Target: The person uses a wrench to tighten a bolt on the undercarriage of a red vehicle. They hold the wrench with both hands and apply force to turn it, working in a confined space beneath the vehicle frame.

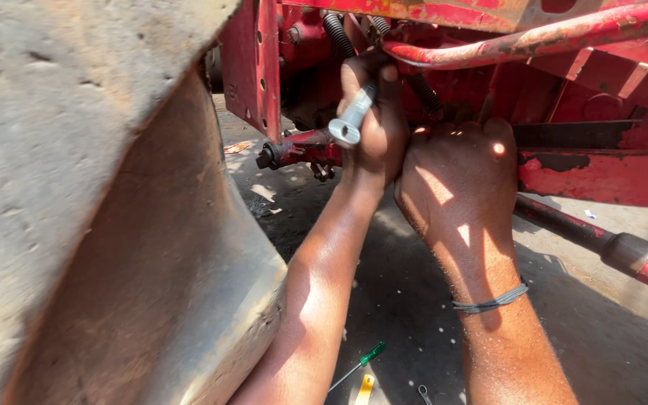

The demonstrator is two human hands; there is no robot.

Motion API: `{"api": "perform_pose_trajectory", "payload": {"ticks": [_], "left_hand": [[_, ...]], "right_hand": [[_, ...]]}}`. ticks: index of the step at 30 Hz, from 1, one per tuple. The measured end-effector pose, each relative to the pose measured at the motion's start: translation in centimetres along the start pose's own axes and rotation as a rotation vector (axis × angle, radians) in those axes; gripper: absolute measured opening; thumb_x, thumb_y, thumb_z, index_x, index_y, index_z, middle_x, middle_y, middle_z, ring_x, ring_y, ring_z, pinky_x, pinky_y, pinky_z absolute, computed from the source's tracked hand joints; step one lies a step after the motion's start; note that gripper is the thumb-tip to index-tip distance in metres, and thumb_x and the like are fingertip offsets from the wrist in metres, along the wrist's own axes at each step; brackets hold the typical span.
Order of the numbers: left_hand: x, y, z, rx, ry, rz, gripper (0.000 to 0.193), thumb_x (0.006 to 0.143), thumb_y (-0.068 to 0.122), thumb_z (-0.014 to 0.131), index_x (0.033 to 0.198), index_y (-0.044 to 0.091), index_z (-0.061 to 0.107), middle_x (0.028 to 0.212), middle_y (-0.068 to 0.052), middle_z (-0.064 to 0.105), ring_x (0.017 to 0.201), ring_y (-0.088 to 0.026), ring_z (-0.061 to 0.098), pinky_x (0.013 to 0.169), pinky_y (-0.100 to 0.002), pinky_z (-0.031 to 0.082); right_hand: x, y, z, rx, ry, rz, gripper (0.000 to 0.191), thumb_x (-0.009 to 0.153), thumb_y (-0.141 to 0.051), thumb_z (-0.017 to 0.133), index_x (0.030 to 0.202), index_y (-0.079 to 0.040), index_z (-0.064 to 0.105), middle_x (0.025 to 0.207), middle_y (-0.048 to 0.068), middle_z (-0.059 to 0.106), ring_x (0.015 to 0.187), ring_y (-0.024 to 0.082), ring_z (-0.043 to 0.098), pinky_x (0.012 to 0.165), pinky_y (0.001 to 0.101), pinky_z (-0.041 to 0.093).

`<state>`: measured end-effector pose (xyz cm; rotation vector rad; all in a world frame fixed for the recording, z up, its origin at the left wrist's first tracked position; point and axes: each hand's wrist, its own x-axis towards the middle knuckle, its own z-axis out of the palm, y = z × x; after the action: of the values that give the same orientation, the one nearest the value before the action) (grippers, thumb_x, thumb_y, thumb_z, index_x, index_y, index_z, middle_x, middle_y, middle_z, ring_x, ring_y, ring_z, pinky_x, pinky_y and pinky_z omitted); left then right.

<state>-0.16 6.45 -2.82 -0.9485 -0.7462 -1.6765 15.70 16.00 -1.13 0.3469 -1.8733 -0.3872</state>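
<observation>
Gripping a grey metal tool handle (pixel 354 116), the left hand (pixel 375 124) is seen raised under a red machine frame (pixel 601 161), with the right hand (pixel 459 184) just beside it.

From the head view, the left grip is closed around the tool handle, whose hollow round end is turned toward the camera, just below the frame's black coiled hoses (pixel 339 34). The right hand is pressed up against the frame, to the right of the handle; its fingers are hidden behind the knuckles, so its grip cannot be told. A dark band (pixel 493 304) is worn on the right wrist. A red curved pipe (pixel 519 46) is seen above both hands. A large grey tyre (pixel 76 187) is seen left of the frame. Well below the frame, on the ground, a green-handled screwdriver (pixel 360 364) is seen lying.
</observation>
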Motion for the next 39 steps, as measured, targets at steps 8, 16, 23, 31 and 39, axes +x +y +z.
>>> {"api": "perform_pose_trajectory", "payload": {"ticks": [8, 16, 23, 31, 39], "left_hand": [[0.6, 2.4, 1.2, 0.288, 0.028, 0.023, 0.016, 0.116, 0.016, 0.048, 0.118, 0.002, 0.054, 0.107, -0.007, 0.067, 0.103, -0.013, 0.059, 0.097, -0.030, 0.051], [5.0, -0.5, -0.3, 0.737, 0.164, 0.492, 0.016, 0.110, 0.000, 0.043, 0.122, -0.010, 0.049, 0.105, -0.015, 0.063, 0.100, -0.022, 0.061, 0.092, -0.037, 0.049], [9.1, -3.9, -4.3, 0.179, 0.115, -0.334, 0.012, 0.091, -0.001, 0.041, 0.092, -0.002, 0.053, 0.074, -0.004, 0.053, 0.065, -0.014, 0.050, 0.059, -0.035, 0.048], [2.4, 0.6, 0.0, 0.577, 0.065, 0.324, 0.026, 0.116, 0.018, 0.044, 0.125, -0.005, 0.047, 0.105, -0.010, 0.063, 0.098, -0.016, 0.059, 0.089, -0.034, 0.049], [0.3, 3.1, 1.7, 0.361, 0.067, -0.013, 0.015, 0.116, 0.017, 0.046, 0.119, 0.004, 0.054, 0.103, -0.006, 0.062, 0.096, -0.012, 0.057, 0.090, -0.032, 0.051]], "right_hand": [[-0.2, -0.1, 0.0, -0.012, -0.008, -0.012, 0.038, 0.093, -0.041, 0.065, 0.067, -0.013, 0.070, 0.062, 0.012, 0.066, 0.067, 0.030, 0.066, 0.071, 0.0426, 0.046], [-0.3, 0.1, 0.2, -0.019, 0.000, -0.011, 0.039, 0.093, -0.042, 0.065, 0.067, -0.013, 0.070, 0.062, 0.012, 0.066, 0.067, 0.030, 0.066, 0.072, 0.0425, 0.046], [-0.3, -0.1, 0.6, -0.033, 0.005, -0.022, 0.039, 0.093, -0.042, 0.066, 0.067, -0.013, 0.070, 0.062, 0.012, 0.066, 0.067, 0.029, 0.066, 0.073, 0.0424, 0.046], [-0.1, 0.1, 0.3, -0.025, 0.012, -0.004, 0.039, 0.093, -0.042, 0.066, 0.067, -0.013, 0.070, 0.062, 0.012, 0.066, 0.067, 0.029, 0.066, 0.072, 0.0424, 0.046], [-0.3, -0.1, -0.4, -0.028, 0.006, -0.010, 0.039, 0.092, -0.043, 0.066, 0.068, -0.013, 0.071, 0.063, 0.012, 0.067, 0.067, 0.029, 0.066, 0.072, 0.0424, 0.046]]}}
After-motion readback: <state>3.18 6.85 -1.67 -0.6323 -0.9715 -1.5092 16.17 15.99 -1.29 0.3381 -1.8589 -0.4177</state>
